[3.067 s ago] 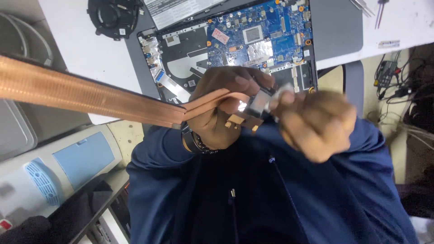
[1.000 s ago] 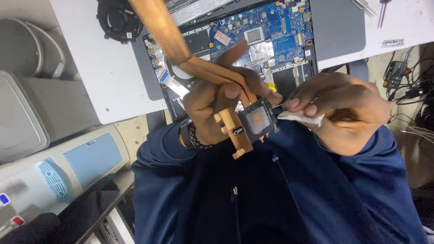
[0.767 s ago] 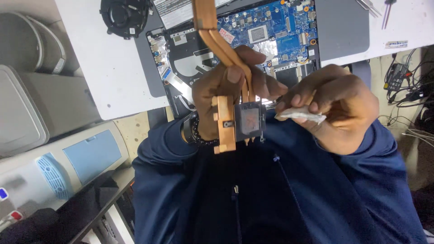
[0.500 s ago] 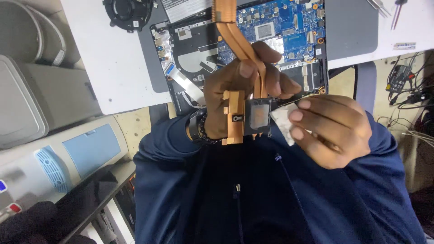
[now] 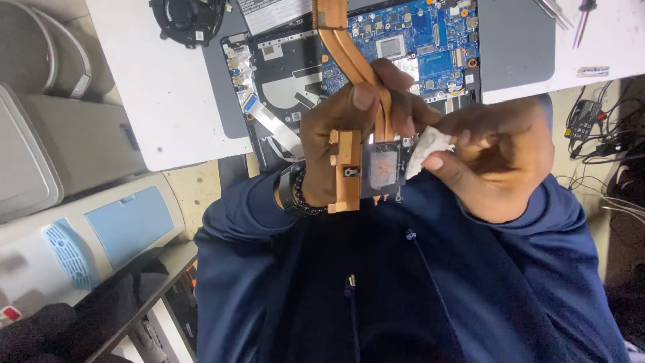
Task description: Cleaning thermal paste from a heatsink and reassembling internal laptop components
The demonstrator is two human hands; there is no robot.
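- Compared with half a second back, the white wipe (image 5: 424, 149) has come right up against the contact plate (image 5: 383, 169); the copper heatpipe (image 5: 355, 62) keeps pointing away over the opened laptop (image 5: 376, 60) on the desk (image 5: 161, 87).
- Left hand (image 5: 336, 144): grip wrapped tight around the heatsink, held near the chest, plate facing up.
- Plate looks mostly wiped, with a faint smear in the middle, so I'd say cleaning is nearly done.
- Right hand (image 5: 494, 161): grip pinching the wipe at the plate's right edge.
- Heatpipe's far end is cut off; the fan (image 5: 185, 19) is partly out of frame.
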